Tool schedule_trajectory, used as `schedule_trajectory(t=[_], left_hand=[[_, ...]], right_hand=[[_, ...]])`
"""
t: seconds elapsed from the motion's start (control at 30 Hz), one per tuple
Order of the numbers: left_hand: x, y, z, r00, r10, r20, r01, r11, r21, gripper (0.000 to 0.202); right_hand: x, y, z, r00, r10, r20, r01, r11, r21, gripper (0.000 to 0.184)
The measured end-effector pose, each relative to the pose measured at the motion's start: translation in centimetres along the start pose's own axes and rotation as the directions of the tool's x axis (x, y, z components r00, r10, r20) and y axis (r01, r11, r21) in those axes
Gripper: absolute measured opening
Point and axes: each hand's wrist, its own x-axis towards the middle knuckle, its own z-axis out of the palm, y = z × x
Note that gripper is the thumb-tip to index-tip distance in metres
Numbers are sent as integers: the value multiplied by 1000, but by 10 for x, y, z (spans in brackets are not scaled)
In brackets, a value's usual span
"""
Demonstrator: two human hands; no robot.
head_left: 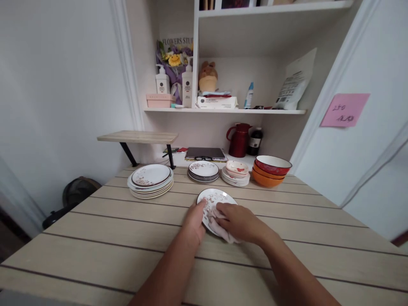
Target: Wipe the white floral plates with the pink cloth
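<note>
Wiping position: my left hand (pixel 195 222) clamps the patterned plate (pixel 216 195) at its left rim; my right hand (pixel 240 220) bunches the pale cloth (pixel 225 233) against its face.
The plate lies between my hands, above the slatted table (pixel 127 238), nearer me than the plate stacks (pixel 204 170) and nested bowls (pixel 269 180); a white shelf unit (pixel 255 111) stands behind. Cloth and fingers cover part of the plate; I cannot tell whether its underside touches the table. The lower frame edge cuts off my forearms.

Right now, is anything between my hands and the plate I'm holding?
The pale cloth lies between your right hand and the plate. Nothing visible separates your left hand from the plate's left edge.
</note>
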Motion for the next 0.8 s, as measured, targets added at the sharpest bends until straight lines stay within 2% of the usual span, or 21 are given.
schedule_trajectory(t=[0.33, 0.6, 0.8], left_hand=[[-1, 1, 1, 999, 28, -30, -28, 1000, -9, 19], [1, 1, 2, 999, 27, -34, -28, 1000, -13, 18], [2, -1, 0, 1000, 12, -8, -12, 1000, -16, 23]], right_hand=[[5, -6, 5, 992, -92, -90, 97, 994, 46, 19], [11, -3, 8, 996, -1, -87, 7, 997, 72, 25], [6, 1, 2, 997, 63, -53, -61, 998, 33, 23]])
